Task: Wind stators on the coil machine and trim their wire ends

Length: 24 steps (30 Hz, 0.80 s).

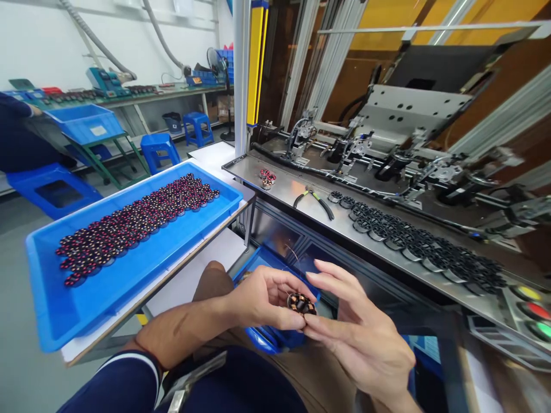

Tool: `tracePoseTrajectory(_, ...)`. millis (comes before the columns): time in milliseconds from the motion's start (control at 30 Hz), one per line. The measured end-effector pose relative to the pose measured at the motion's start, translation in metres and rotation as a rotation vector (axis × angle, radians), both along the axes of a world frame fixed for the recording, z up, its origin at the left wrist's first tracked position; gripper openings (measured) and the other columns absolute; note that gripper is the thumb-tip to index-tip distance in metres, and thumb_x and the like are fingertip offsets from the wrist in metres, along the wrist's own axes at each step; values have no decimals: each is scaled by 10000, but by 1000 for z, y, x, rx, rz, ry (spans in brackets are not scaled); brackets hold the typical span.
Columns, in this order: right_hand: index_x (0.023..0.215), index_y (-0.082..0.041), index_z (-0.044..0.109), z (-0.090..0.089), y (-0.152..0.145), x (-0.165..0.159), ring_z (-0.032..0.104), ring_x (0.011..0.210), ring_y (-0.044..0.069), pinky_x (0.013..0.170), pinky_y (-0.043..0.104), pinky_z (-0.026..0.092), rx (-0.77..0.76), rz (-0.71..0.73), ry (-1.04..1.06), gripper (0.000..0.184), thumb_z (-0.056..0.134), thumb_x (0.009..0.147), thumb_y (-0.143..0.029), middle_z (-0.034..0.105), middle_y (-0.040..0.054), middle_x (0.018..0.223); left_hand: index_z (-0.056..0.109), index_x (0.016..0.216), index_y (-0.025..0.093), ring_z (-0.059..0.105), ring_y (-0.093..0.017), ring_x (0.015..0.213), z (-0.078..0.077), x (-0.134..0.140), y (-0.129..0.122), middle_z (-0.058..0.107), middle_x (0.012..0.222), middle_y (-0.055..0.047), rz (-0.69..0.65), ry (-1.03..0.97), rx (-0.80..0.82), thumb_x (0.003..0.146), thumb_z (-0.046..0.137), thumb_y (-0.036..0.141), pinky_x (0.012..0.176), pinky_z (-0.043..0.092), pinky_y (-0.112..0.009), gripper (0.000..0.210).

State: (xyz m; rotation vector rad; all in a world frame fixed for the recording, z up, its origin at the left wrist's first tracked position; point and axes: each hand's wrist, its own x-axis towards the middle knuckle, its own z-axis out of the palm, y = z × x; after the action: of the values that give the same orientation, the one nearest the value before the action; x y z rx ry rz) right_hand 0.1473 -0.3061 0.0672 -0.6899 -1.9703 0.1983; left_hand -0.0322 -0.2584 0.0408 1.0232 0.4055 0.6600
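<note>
In front of my lap, my left hand is closed around a small motor stator, a round black core with copper windings. A thin wire end sticks up beside it. My right hand meets the same stator at its lower right edge with the thumb, while its upper fingers are raised and apart from it. The underside of the stator is hidden by the hands. Below them sits a blue bin, partly covered by my arms and legs.
At left, a blue tray holds many wound stators. On the metal ledge lie pliers, a few red-marked stators and rows of black stators. Machine fixtures stand behind; push buttons at right. A person sits far left.
</note>
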Motion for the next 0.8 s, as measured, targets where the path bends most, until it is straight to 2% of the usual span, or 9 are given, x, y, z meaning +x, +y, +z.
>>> tracePoseTrajectory(133, 916, -163, 707, -7, -18, -6, 579, 1125, 232, 877, 368, 568, 216, -321, -71, 191, 652, 853, 8, 627, 83, 1113, 717, 926, 128, 697, -149, 723, 2, 5, 0, 758, 832, -80, -19, -55, -45, 572, 907, 313, 700, 562, -259, 442)
tracePoseTrajectory(267, 902, -140, 700, -16, -30, -11, 599, 925, 178, 804, 345, 565, 306, -486, -54, 161, 649, 862, 7, 622, 51, 977, 713, 964, 137, 716, -152, 790, 4, 11, -7, 766, 918, -87, 124, -158, 117, 617, 863, 171, 745, 577, -247, 379)
tracePoseTrajectory(467, 914, -85, 675, -22, -32, -24, 622, 820, 152, 693, 315, 546, 323, -554, 63, 166, 643, 835, 57, 641, 54, 925, 700, 1074, 191, 711, -156, 899, 0, 20, -12, 753, 1025, -73, 409, -301, 524, 616, 785, 9, 804, 589, -224, 500)
tracePoseTrajectory(600, 922, -108, 670, -25, -30, -39, 623, 757, 125, 647, 277, 518, 215, -571, 225, 220, 619, 823, 82, 654, 33, 877, 678, 1132, 211, 705, -180, 984, -2, 21, -10, 743, 1081, -86, 507, -284, 697, 632, 773, -1, 829, 594, -240, 551)
tracePoseTrajectory(700, 898, -138, 645, -28, -26, -49, 587, 711, 113, 605, 257, 488, 71, -549, 434, 191, 576, 864, 37, 617, 11, 806, 671, 1127, 220, 701, -186, 1020, -4, 22, -13, 738, 1109, -84, 533, -293, 687, 664, 776, 8, 865, 588, -261, 520)
tracePoseTrajectory(800, 897, -154, 628, -32, -21, -49, 572, 713, 118, 612, 258, 483, 44, -517, 467, 185, 543, 881, 10, 595, 9, 793, 635, 1184, 242, 678, -189, 1094, -7, 20, -16, 699, 1215, -82, 452, -284, 494, 683, 801, 36, 920, 563, -271, 567)
